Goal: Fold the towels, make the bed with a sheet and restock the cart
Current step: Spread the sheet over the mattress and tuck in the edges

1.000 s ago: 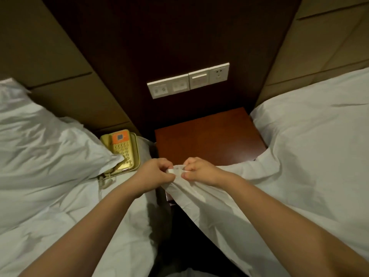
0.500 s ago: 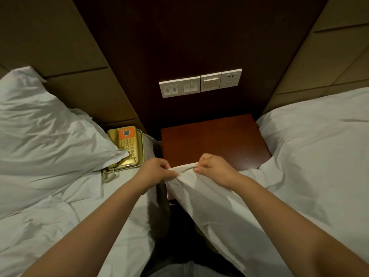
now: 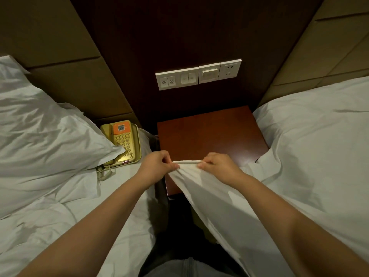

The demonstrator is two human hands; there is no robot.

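**Sheet (image 3: 223,208) hem pulled taut over nightstand (image 3: 209,130)**

White and lightly creased, the sheet rises from the right bed to the nightstand's front edge. The left hand (image 3: 157,166) and right hand (image 3: 217,168) each pinch its hem with curled fingers, and a short taut span runs between them. Below, a dark gap runs between the beds. On the left, a phone (image 3: 123,142) lies touching a pillow (image 3: 50,136).

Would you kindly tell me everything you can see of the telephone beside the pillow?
The telephone is a cream-yellow, plastic-looking desk set with a button grid and an orange label above it. It lies face up on the left bed's white bedding, left of the nightstand. A pillow corner overlaps its handset side, and its coiled cord trails from the near end.
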